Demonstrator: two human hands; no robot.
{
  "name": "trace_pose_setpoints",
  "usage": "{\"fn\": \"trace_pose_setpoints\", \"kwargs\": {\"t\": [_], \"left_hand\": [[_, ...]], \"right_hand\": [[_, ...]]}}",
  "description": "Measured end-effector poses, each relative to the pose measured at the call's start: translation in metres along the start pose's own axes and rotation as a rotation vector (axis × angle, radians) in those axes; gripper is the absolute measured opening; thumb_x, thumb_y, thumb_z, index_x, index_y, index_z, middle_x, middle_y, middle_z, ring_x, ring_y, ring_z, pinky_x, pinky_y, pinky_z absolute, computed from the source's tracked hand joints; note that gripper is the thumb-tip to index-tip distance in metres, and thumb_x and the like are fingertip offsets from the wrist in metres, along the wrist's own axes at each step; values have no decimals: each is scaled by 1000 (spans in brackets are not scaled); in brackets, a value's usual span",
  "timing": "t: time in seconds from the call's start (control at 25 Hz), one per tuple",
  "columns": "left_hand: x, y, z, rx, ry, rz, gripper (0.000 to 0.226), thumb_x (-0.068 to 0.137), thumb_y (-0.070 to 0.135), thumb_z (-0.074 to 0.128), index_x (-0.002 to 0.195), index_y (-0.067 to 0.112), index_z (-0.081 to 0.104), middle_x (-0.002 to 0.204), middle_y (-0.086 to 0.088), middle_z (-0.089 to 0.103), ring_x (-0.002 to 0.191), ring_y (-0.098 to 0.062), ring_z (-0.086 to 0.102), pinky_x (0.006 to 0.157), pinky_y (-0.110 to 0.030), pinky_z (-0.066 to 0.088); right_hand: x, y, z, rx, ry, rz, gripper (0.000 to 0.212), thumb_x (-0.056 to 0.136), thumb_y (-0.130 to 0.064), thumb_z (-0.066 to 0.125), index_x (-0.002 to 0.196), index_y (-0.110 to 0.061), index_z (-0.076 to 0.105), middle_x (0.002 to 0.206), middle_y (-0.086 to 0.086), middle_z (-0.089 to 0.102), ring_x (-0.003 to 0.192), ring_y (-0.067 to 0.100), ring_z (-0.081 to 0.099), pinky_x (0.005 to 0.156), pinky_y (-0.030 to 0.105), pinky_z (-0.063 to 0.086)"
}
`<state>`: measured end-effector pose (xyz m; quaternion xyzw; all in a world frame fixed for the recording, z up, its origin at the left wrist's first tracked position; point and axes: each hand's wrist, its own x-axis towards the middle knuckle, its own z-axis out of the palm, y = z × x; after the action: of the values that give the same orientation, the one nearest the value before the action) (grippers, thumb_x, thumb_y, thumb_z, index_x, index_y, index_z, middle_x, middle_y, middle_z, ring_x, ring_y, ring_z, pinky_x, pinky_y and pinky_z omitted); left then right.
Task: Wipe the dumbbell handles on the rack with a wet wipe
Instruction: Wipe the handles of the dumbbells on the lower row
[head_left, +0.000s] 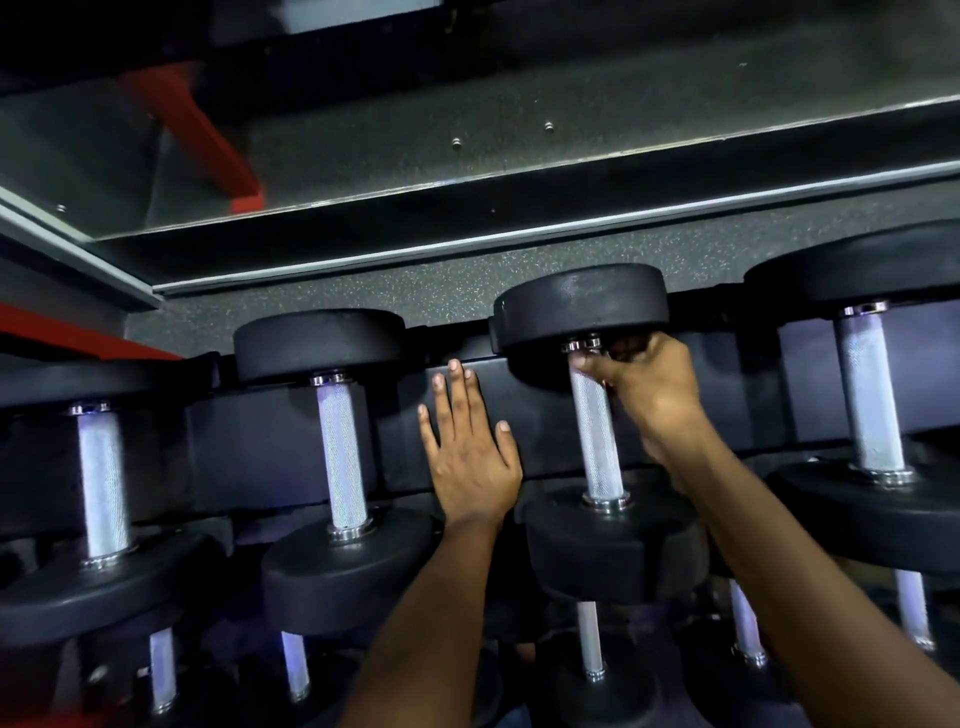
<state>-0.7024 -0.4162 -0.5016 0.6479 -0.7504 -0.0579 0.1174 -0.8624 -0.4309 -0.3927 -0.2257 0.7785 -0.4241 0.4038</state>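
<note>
Currently our right hand (652, 395) is curled round the far end of the 3rd dumbbell handle (592, 431) on the rack (260, 441); no wipe visible. Left hand (470, 447) lies flat, fingers straight, on the rack. We count 4 top-row dumbbells: heavy, rigid, knurled steel, so grip mid-handle.

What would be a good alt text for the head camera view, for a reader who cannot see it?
A person's right hand grips the top of a dumbbell handle on a black rack, while the left hand rests open and flat on the rack beside it. No wet wipe can be made out. More dumbbells with silver knurled handles sit on either side and on a lower tier.
</note>
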Motion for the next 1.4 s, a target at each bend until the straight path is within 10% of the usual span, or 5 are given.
{"fn": "trace_pose_setpoints", "kwargs": {"t": [0.16,0.4,0.52,1.0,1.4], "left_hand": [[3,-1,1,-2,-15,6,67,92,32,31,152,3,20,161,-10,16,149,-25,11,120,-43,1],[9,-7,-24,-113,-277,-27,63,99,35,28,154,10,8,161,-1,-5,149,-14,-9,120,-32,-8],[9,16,-77,-481,-408,-272,47,102,27,45,145,11,41,154,-7,36,142,-23,32,115,-32,25],[-158,71,-295,-1128,-69,-684,19,100,10,45,100,16,62,86,1,65,74,-16,58,60,-11,41],[-214,28,-340,-1094,-5,-707,21,99,12,46,96,19,65,94,-1,69,85,-15,62,85,-31,45]], "right_hand": [[-13,7,-10,-130,193,-134,21,72,-13,79,68,-17,58,63,-5,62,49,-3,54,52,10,42],[-29,21,-31,-375,60,-38,25,82,-3,59,106,-8,66,97,16,69,90,30,66,83,34,51],[-54,2,-45,-457,-18,-50,25,84,-7,56,106,-12,66,105,19,67,102,31,62,88,35,47],[-272,-69,-126,-170,-93,-207,18,84,-4,59,101,-3,66,89,12,67,73,18,55,56,16,33],[-332,-54,-93,-221,-313,-226,20,80,2,57,93,-8,67,89,6,66,75,15,55,49,5,36]]}}
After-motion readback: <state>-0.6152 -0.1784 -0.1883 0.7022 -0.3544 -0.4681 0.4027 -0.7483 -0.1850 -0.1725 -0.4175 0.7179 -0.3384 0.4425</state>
